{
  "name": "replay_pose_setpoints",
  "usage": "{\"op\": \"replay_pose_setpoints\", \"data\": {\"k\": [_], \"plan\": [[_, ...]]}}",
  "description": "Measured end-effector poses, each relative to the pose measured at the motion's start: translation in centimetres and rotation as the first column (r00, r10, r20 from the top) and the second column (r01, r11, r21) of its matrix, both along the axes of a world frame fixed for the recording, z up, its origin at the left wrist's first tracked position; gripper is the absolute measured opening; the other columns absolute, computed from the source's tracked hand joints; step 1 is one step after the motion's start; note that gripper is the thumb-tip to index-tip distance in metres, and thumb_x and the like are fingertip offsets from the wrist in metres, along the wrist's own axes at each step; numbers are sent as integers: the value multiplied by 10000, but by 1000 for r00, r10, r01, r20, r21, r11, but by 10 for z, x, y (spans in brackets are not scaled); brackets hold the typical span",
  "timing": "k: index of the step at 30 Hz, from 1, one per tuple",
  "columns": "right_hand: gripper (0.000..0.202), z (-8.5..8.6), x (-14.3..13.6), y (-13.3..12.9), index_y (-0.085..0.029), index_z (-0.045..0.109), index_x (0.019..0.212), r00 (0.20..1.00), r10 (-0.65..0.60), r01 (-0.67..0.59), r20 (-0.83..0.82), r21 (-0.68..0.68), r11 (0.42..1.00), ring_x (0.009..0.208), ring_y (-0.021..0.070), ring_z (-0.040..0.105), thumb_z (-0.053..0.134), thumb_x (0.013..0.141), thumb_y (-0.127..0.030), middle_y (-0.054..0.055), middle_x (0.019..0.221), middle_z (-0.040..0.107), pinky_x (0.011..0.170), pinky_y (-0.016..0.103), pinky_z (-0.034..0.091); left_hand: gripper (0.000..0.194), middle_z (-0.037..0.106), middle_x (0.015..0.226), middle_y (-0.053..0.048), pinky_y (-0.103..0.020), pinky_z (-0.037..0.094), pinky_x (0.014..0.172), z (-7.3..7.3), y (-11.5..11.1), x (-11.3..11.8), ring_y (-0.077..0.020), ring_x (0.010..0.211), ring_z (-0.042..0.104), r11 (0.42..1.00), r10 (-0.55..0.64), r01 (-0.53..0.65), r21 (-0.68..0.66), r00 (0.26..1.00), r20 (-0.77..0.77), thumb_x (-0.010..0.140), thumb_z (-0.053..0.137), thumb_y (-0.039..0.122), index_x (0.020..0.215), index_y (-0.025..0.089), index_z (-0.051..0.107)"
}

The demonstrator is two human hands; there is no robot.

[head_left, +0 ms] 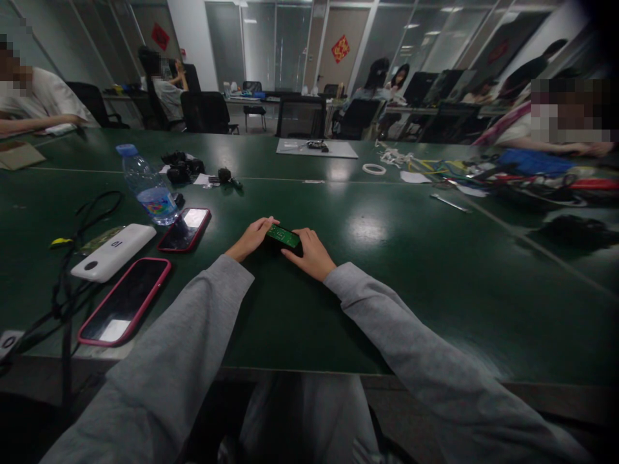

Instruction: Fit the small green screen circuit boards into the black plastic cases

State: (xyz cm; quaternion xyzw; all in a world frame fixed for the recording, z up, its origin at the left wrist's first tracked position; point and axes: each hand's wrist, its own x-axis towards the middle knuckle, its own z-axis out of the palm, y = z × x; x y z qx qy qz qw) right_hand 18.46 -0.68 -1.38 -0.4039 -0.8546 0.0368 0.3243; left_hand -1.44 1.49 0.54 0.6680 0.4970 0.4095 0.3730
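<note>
Between my two hands is a small black case with a green circuit board (284, 236) showing on its upper face. My left hand (253, 237) grips its left end, thumb along the far edge. Around the right end my right hand (312, 252) is closed, with the thumb at the near side and the fingers over the far corner. The case is held just over or on the green table (300, 316); I cannot tell whether it touches. Its underside is hidden.
Left of my arms lie two red-cased phones (126, 301), a white power bank (115, 252), a water bottle (149, 187) and black cables (62, 290). Farther back are black parts (182, 167), a white board (316, 149) and a tape roll (374, 169). Tangled wires (522, 171) lie right. People sit around.
</note>
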Motion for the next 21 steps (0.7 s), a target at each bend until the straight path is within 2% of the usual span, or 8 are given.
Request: {"op": "replay_pose_setpoints", "data": {"k": [21], "plan": [[483, 1, 0, -1, -129, 476, 1160, 1000, -5, 5, 14, -4, 1000, 962, 269, 502, 575, 833, -471, 133, 1053, 530, 842, 437, 461, 457, 623, 1024, -68, -307, 411, 877, -1, 2, 0, -183, 946, 551, 1000, -9, 9, 4, 1000, -3, 909, 343, 489, 1055, 159, 622]]}}
